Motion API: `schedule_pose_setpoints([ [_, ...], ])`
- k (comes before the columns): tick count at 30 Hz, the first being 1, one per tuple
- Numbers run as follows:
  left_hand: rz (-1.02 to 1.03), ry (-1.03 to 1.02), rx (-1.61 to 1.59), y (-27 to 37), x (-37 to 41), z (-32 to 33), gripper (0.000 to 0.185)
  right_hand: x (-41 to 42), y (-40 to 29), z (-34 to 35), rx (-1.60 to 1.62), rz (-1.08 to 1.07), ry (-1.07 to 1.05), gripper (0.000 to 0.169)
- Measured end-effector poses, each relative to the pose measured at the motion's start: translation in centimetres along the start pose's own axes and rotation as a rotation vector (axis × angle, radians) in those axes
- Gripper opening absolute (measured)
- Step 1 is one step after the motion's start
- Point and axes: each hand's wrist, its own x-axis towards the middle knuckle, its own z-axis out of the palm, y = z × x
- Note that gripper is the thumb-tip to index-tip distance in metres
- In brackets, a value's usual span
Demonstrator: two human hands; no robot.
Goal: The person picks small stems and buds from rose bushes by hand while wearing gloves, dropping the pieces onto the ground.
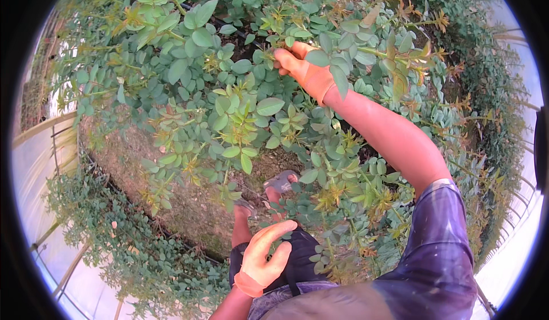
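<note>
My right hand (pixel 302 67), in an orange glove, reaches up into the rose bush (pixel 240 118). Its thumb and fingers are closed together at a leafy shoot (pixel 279 43), though leaves partly cover the grip. Lower down, my left hand (pixel 266 258), also in an orange glove, is held in front of my dark shorts. Its thumb stands apart from the curled fingers, and I see nothing held there. Young yellow-green shoot tips (pixel 240 127) rise between the two hands.
Bare soil (pixel 124 153) forms a path at the left, where my shoes (pixel 281 182) stand. Another row of bushes (pixel 141 243) runs along the lower left. More foliage (pixel 493 93) lines the right, beside the plastic greenhouse wall (pixel 529 63). A dark pipe (pixel 253 40) passes under the leaves.
</note>
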Motion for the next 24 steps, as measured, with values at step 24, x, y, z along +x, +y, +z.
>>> schedule_pose_setpoints([
  [24,-0.029,-0.048,0.151,-1.5,-0.2,0.6,0.038,-6.4,3.6,-11.0,-1.133,-0.174,-0.365,0.035],
])
